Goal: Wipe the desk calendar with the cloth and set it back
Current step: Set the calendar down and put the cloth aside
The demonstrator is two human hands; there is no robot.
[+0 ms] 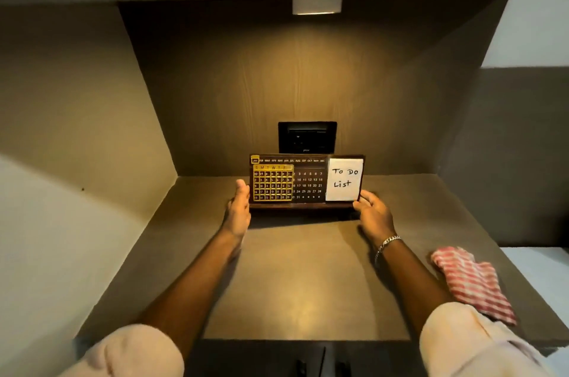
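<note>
The dark wooden desk calendar (308, 184) stands upright near the back of the desk, with a gold sliding date frame on its left half and a white "To Do List" note on its right. My left hand (239, 210) presses flat against its left end, fingers straight. My right hand (372, 212) grips its lower right corner. The red and white checked cloth (475, 282) lies crumpled on the desk at the right, apart from both hands.
The brown desk top (292, 278) sits in a niche with side walls left and right. A black socket panel (307, 137) is on the back wall just behind the calendar. An overhead cabinet with a small lamp (316, 4) hangs above.
</note>
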